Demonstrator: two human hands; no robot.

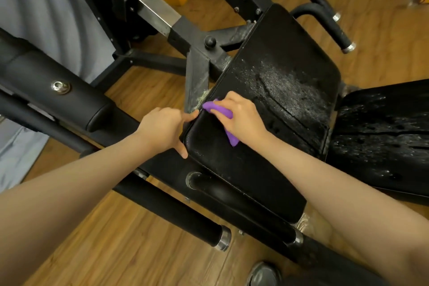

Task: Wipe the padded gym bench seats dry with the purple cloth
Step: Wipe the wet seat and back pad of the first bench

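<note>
Here, right hand (241, 118) clutching the cloth (220, 114) on the seat (232, 158), cloth mostly hiding beneath it, left hand (162, 130) gripping the seat's corner, fingertips wrapping out of sight.

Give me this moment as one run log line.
right hand: presses purple cloth on near seat pad | left hand: holds pad corner | far pads: wet

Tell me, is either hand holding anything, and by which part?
The right hand holds the bunched purple cloth around its middle, pressing it on the wet bench seat. The left hand grips the seat's near corner edge.
</note>
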